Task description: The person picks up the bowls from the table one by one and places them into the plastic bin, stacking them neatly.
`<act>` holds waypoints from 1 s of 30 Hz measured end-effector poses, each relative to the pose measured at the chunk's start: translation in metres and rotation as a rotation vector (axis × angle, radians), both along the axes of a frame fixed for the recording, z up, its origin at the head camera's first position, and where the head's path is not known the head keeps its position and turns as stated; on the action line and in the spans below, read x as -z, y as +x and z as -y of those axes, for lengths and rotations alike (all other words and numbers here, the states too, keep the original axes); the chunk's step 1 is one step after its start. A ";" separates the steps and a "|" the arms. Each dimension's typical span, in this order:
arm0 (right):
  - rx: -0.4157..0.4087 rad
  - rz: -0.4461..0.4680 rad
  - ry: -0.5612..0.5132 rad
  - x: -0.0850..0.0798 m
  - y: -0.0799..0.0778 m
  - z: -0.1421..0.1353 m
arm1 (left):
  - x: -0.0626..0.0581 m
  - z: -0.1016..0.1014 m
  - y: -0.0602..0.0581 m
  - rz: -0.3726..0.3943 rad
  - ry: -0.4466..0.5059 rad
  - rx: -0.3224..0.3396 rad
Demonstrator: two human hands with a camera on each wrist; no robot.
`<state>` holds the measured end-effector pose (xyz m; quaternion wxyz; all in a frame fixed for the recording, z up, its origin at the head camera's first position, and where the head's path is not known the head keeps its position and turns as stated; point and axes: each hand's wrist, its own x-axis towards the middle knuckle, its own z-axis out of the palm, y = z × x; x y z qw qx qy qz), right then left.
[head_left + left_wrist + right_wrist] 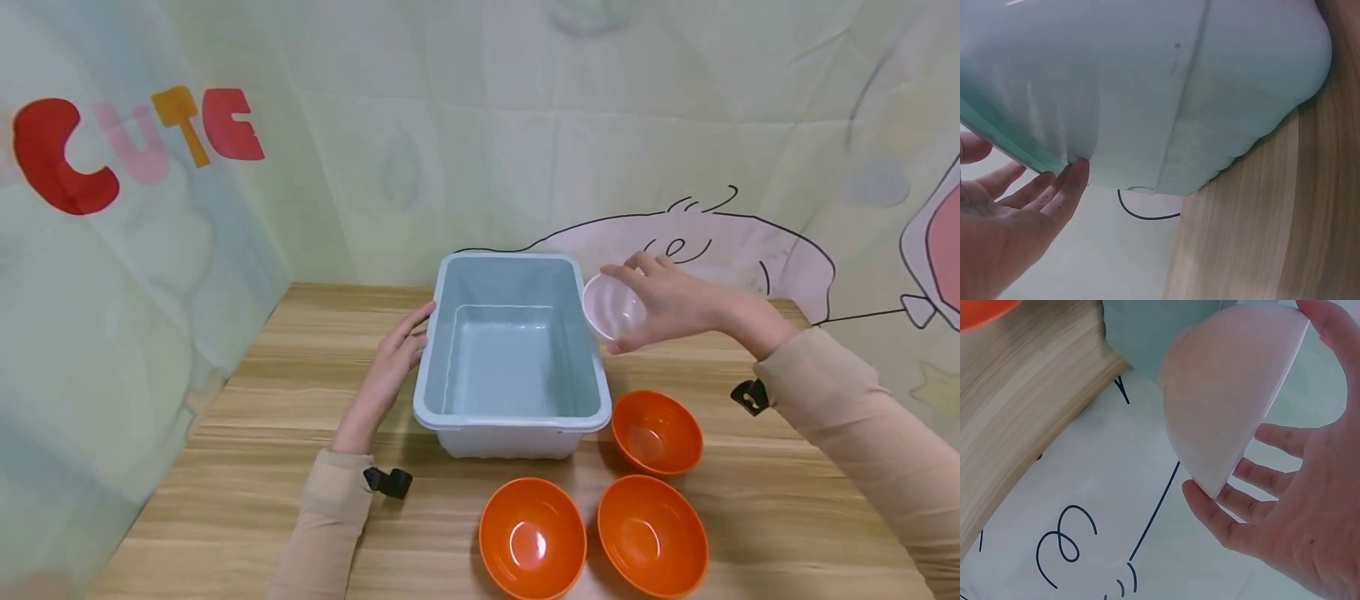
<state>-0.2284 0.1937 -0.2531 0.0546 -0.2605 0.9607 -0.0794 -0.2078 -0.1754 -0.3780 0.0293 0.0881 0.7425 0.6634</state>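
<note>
A pale blue plastic basin [510, 422] stands on the wooden table. My left hand [399, 350] is at its left side; in the left wrist view the fingers [1072, 187] touch the outer wall just under the rim. My right hand [667, 302] holds a pale pink bowl [611, 307] by its rim, thumb on one side and fingers on the other. The bowl is tipped on its side beside the basin's right rim, off the table. From the right wrist view, the rounded outside of the pink bowl [1222, 394] shows.
Three orange bowls sit upright: one [658, 433] by the basin's front right corner, one [652, 537] at the front right, one [532, 537] in front of the basin. A printed cloth [360, 167] hangs behind and left of the table [300, 400].
</note>
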 end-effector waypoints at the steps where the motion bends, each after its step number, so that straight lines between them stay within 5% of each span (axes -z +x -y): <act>1: 0.000 0.001 0.002 -0.001 0.000 0.001 | 0.000 0.000 0.000 0.000 0.002 0.002; 30: -0.037 -0.031 0.033 -0.017 -0.003 0.023 | 0.002 0.001 -0.001 0.008 0.012 -0.003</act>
